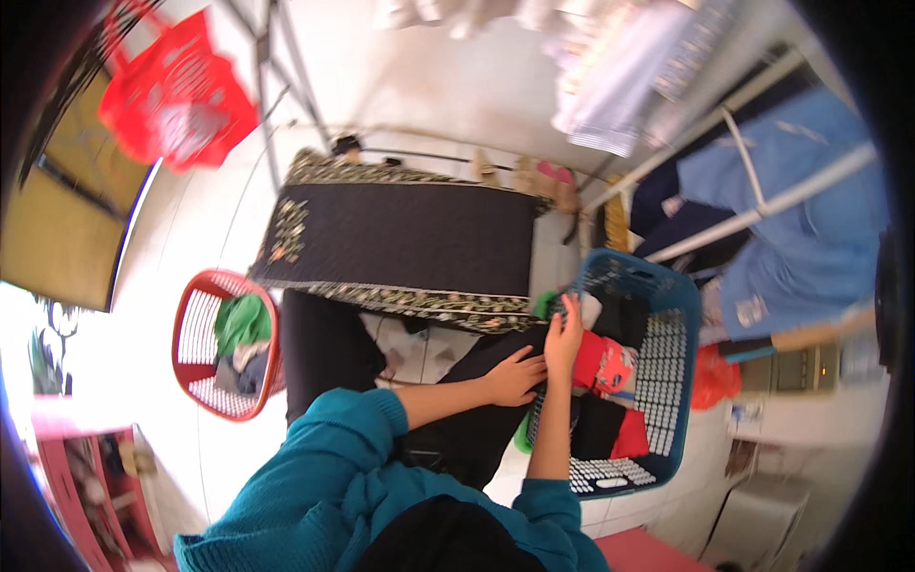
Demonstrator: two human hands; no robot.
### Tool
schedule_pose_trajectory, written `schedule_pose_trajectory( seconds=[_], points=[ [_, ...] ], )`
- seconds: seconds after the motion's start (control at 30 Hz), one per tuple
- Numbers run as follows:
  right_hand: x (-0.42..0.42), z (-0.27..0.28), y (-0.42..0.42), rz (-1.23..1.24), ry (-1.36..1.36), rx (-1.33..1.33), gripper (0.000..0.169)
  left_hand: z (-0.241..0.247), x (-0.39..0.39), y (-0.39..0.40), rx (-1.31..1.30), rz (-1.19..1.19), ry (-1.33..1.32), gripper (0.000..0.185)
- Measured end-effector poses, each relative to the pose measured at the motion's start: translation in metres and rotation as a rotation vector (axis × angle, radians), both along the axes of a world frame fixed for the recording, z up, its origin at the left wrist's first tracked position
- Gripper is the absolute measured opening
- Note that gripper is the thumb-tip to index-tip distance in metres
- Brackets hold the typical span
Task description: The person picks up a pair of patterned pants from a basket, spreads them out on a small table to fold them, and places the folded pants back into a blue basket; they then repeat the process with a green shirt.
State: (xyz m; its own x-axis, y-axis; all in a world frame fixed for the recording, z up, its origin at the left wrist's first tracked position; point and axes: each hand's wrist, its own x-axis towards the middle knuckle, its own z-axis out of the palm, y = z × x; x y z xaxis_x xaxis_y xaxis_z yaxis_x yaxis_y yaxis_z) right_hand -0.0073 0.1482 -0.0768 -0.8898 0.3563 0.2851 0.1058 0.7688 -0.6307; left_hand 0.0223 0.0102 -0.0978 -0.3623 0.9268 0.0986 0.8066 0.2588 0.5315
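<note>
My left hand [516, 377] lies flat with its fingers spread on my black-trousered leg, beside the blue basket. At the near-left rim of the blue plastic laundry basket [661, 386], my right hand [565, 336] has its fingers extended, with nothing visible in them. Inside the basket are folded clothes: a red piece with a print [607, 365], a black piece [597, 427] and a plain red piece [630, 435]. Before me a black cloth with floral borders [407, 236] is spread over a low surface, whose support is mostly hidden.
A red plastic basket [184, 343] with a green cloth [244, 322] and other clothes stands to the left. A red bag [179, 100] hangs near a metal frame [264, 43]. Blue garments [793, 207] hang on a rack [758, 211] at right. Pink shelving [64, 472] is at lower left.
</note>
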Motion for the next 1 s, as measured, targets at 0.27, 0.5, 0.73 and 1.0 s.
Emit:
schedule_pose_trajectory(
  seconds=[0.27, 0.5, 0.73, 1.0],
  points=[
    [-0.008, -0.044, -0.085, 0.045, -0.098, -0.050, 0.046, 0.006, -0.027, -0.108, -0.154, 0.080, -0.405, 0.040],
    [-0.005, -0.048, -0.094, 0.078, -0.081, 0.226, 0.043, 0.011, -0.035, -0.348, 0.438, 1.394, 0.056, 0.016],
    [-0.020, -0.033, -0.168, 0.117, -0.162, 0.262, 0.049, -0.131, -0.038, -0.514, -0.019, 2.010, -0.302, 0.017],
    [-0.030, 0.008, -0.328, 0.988, -0.345, 0.219, 0.048, -0.221, -0.054, -0.543, -0.283, 1.971, -0.447, 0.028]
  ],
)
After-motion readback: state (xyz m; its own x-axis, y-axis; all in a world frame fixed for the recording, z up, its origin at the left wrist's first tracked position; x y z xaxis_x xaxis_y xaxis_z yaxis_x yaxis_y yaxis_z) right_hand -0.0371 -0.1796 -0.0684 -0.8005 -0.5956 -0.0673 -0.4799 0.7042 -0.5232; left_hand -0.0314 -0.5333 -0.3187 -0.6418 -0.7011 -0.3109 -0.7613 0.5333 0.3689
